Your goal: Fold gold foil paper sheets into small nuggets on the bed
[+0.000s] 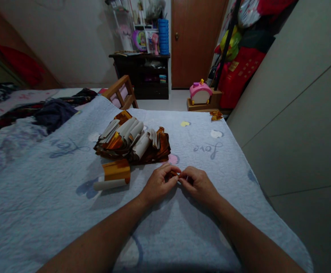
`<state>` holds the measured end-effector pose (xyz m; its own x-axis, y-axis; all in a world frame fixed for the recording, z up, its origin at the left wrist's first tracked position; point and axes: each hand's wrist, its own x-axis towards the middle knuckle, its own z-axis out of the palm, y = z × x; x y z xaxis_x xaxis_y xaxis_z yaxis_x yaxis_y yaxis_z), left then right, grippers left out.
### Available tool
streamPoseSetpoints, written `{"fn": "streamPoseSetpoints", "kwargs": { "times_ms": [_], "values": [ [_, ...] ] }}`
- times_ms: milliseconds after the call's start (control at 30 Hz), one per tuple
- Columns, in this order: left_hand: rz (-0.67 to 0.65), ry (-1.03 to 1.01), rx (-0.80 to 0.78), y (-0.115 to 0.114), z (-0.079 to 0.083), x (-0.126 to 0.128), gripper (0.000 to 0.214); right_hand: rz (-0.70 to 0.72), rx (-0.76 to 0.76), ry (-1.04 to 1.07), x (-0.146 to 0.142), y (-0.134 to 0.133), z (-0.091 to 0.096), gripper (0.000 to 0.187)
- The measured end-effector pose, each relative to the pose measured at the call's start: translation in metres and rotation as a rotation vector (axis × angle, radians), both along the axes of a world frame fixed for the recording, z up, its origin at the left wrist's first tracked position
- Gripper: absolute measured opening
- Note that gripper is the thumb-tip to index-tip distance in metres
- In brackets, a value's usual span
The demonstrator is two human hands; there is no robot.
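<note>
Orange foil [174, 174] is pinched in both hands [161, 182] [200, 184] over pale-blue printed cloth [168, 235], a brown door [198, 45] beyond.

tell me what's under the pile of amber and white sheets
The pile rests on pale blue cloth, visible around it; the part directly beneath is covered and can't be seen.

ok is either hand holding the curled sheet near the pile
No, the left hand and right hand meet at a small orange piece, while the curled sheet lies to their left.
</note>
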<state>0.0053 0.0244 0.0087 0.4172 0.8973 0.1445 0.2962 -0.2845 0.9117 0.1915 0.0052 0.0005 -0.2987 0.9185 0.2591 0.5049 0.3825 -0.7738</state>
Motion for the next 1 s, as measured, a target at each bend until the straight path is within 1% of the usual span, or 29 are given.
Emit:
{"fn": "streamPoseSetpoints", "kwargs": {
  "times_ms": [200,300,400,500,600,700,733,867,933,1000],
  "values": [
    [0.007,-0.037,0.012,0.002,-0.002,-0.003,0.022,-0.016,0.005,0.049,0.005,0.000,0.001,0.016],
    [0.051,-0.075,-0.002,0.002,-0.003,-0.004,0.024,-0.067,-0.078,0.019,0.008,0.001,0.005,0.016],
    [0.065,-0.100,-0.011,0.001,-0.005,-0.005,0.024,-0.094,-0.163,0.028,0.009,0.001,0.008,0.019],
    [0.072,-0.115,0.003,0.001,-0.006,-0.006,0.021,-0.077,-0.167,0.055,0.009,0.000,0.009,0.017],
    [0.084,-0.137,0.008,0.002,-0.009,-0.005,0.024,-0.084,-0.173,0.088,0.008,-0.001,0.007,0.012],
    [0.077,-0.146,0.026,0.002,-0.012,-0.004,0.029,-0.112,-0.227,0.153,0.007,-0.001,0.006,0.028],
    [0.076,-0.140,0.037,0.003,-0.013,-0.004,0.030,-0.108,-0.243,0.166,0.007,-0.001,0.006,0.031],
    [0.084,-0.081,0.101,0.002,-0.012,-0.004,0.039,-0.082,-0.286,0.194,0.007,0.001,0.006,0.018],
    [0.085,-0.054,0.131,0.002,-0.012,-0.004,0.043,-0.093,-0.302,0.234,0.007,0.002,0.004,0.016],
    [0.086,-0.040,0.146,0.001,-0.011,-0.005,0.044,-0.104,-0.281,0.269,0.007,0.002,0.000,0.013]
  ]
}}
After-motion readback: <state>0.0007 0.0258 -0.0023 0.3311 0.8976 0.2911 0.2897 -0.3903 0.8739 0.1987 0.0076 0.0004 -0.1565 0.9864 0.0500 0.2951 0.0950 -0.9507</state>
